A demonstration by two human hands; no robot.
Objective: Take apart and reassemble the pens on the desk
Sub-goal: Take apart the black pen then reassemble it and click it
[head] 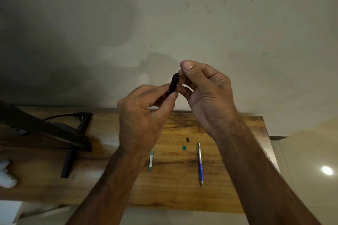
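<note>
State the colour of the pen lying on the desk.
The pen is blue and silver, seen best in the head view.

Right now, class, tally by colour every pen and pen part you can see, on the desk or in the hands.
Black: 2 (barrel in the left hand, small piece on the desk)
Teal: 2 (long case, small cap)
Blue and silver: 1 (pen)
White: 1 (tiny piece)
Total: 6
Uncounted: thin sliver pinched by the right hand, colour unclear.
</note>
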